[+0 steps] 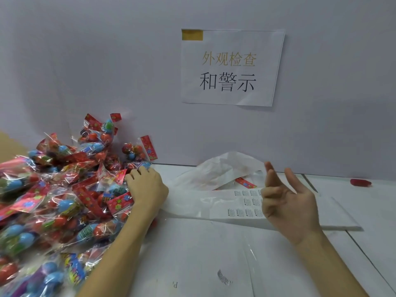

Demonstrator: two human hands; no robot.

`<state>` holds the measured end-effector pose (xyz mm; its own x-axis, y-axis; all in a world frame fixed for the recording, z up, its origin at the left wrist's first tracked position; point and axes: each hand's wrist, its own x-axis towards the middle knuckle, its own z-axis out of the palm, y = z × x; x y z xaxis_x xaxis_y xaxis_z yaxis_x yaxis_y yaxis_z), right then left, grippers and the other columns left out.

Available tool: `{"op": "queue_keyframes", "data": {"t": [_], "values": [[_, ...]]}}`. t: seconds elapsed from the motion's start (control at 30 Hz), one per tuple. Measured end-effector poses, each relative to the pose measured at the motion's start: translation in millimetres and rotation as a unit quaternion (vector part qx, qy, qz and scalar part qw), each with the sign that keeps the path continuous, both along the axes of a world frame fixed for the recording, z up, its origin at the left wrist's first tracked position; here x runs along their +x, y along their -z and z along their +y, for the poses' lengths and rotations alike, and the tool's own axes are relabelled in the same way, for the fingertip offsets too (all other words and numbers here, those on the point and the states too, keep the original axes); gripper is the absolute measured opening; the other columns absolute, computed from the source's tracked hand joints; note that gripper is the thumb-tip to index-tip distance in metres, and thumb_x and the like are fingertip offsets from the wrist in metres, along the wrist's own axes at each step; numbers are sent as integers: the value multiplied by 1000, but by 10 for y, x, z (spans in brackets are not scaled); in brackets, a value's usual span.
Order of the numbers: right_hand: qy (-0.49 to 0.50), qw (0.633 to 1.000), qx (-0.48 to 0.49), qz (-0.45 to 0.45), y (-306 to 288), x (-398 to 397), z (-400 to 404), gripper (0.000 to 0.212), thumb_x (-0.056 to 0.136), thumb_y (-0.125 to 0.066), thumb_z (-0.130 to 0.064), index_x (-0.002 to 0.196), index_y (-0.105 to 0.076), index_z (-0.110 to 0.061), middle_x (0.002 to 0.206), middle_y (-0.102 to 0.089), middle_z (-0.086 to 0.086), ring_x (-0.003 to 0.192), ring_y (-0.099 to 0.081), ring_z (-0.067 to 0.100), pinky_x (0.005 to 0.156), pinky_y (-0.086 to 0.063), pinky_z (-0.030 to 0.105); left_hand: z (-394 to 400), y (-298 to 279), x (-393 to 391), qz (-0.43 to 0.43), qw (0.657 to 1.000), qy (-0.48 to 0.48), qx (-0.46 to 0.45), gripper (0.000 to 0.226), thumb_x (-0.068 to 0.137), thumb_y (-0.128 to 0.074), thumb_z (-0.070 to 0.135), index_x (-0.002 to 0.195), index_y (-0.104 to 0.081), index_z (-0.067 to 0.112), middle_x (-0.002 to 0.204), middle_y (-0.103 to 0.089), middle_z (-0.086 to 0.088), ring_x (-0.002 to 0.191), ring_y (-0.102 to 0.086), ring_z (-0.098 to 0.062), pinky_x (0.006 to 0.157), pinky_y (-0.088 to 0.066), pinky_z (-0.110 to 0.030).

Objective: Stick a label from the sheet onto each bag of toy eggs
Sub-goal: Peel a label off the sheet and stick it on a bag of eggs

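Now the left hand [147, 187] grips a bag [120, 202] in the pile; the right hand [287, 200] hovers open over the sheet [244, 205]. Next, probably: peel a label.

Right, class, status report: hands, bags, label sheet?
Left hand on the bag pile. Right hand open, raised over label sheet. Nothing blocking.

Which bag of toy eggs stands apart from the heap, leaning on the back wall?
The small bag at the pile's right edge, above the left hand. Its red header card points up-right against the wall; the others lie heaped together.
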<state>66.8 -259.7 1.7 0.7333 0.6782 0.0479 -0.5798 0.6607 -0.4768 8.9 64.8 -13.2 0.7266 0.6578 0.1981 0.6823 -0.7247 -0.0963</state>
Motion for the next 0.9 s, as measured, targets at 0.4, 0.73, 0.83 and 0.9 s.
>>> {"op": "queue_keyframes", "data": {"t": [0.4, 0.73, 0.83, 0.9], "values": [[11, 982, -190, 10, 151, -25, 251, 44, 99, -58, -32, 131, -68, -3, 128, -72, 17, 92, -76, 27, 54, -59, 24, 59, -43, 0, -147, 980, 22, -131, 83, 105, -9, 63, 69, -63, 11, 62, -59, -3, 62, -57, -20, 106, -46, -50], [42, 952, -293, -84, 247, -50, 350, 44, 108, -47, -33, 130, -65, 1, 126, -73, 19, 118, -71, 30, 102, -51, 41, -77, -120, -24, -382, 880, 145, -242, 76, 105, -19, 68, 52, -36, 16, 48, -41, 2, 44, -39, -15, 53, -34, -26], [85, 917, -359, -149, 258, -80, 413, 41, 110, -46, -30, 123, -69, 1, 119, -77, 14, 116, -72, 23, 101, -53, 33, -117, -177, -62, -473, 822, 198, -246, 59, 103, -20, 63, 81, -49, 17, 51, -52, 3, 45, -53, -12, 61, -48, -34], [111, 883, -407, -207, 276, -105, 441, 36, 110, -47, -26, 120, -72, -2, 120, -77, 8, 119, -70, 18, 101, -53, 27, -136, -216, -69, -539, 760, 212, -294, 40, 107, -28, 52, 106, -44, 15, 56, -63, 7, 43, -57, -5, 57, -51, -34]]}}
